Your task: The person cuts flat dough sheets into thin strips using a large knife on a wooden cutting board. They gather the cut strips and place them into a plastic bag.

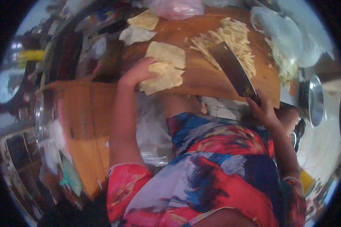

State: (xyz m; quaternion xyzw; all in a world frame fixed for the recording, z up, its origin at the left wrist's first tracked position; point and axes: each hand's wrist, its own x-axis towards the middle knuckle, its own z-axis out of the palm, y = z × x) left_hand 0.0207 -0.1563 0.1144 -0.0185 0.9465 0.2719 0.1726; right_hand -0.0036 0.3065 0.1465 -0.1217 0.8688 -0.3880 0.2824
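My right hand (264, 109) is closed around the handle of a cleaver (234, 71). The broad dark blade slants up and left, its tip over a heap of pale yellow food strips (236, 37). On the left of the wooden board (203, 76), my left hand (140, 71) grips the near, folded part of thin pale yellow food sheets (166, 55), which look like tofu skin. Blur hides its exact finger placement. Farther up the board are another yellow sheet (145, 20) and a crumpled whitish piece (137, 34).
A pink plastic bag (177, 8) sits at the board's far edge. To the right are clear plastic bags (281, 34), pale green shreds (287, 66) and a metal bowl (316, 100). A wooden surface (85, 113) stands at my left; my legs are below the board's near edge.
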